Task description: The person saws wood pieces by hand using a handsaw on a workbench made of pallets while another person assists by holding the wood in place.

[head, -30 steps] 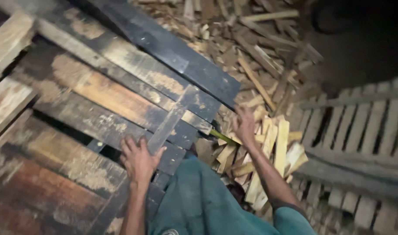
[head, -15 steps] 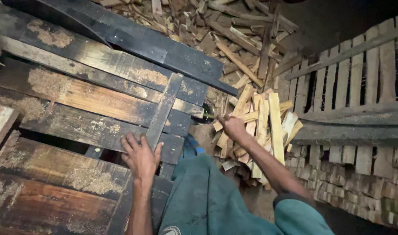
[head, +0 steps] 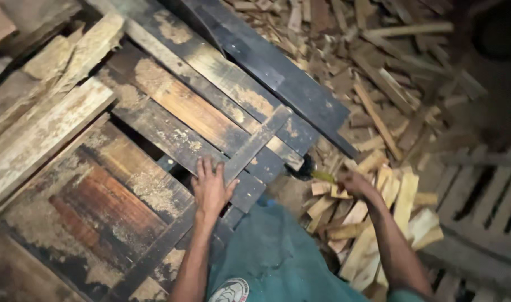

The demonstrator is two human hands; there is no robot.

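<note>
Head view: our left hand (head: 211, 187) lies flat and open, fingers spread, on the dark pallet (head: 171, 134) at frame centre. Right of centre, our right hand (head: 353, 183) is closed around a yellow-handled hammer (head: 314, 172), its head beside the pallet's edge, above scattered wood scraps (head: 373, 223).

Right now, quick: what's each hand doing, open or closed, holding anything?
Left hand: open, fingers spread, flat on the dark wooden pallet, holding nothing.
Right hand: closed around a yellow-handled tool; its dark head points at the pallet's edge.
</note>
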